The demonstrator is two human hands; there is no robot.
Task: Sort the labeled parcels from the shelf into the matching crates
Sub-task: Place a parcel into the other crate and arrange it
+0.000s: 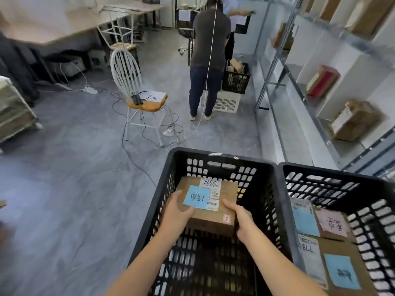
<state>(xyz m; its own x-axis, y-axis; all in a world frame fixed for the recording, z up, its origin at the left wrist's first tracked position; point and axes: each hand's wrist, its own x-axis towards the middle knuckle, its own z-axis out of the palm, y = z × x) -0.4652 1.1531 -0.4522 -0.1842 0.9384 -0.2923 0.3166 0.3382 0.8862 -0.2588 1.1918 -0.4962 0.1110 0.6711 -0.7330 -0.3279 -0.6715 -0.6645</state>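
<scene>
parcel sorting room, metal shelving with cardboard parcels, black crates, desks

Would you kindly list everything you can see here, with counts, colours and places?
Parcel: one, brown with blue note, held over the left crate.
Left crate: one, black, front centre.
Right crate: one, black, beside the left crate.
Crated parcels: at least two, brown with blue and pink notes, in right crate.
Shelf parcels: several, brown, on the shelf at right.
Chair: one, white with wooden seat, mid-floor.
Person: one, dark clothes, back turned, far end.
Far crates: two, black and white, by the person.
Left hand: grips parcel's left side.
Right hand: grips parcel's right side.
</scene>
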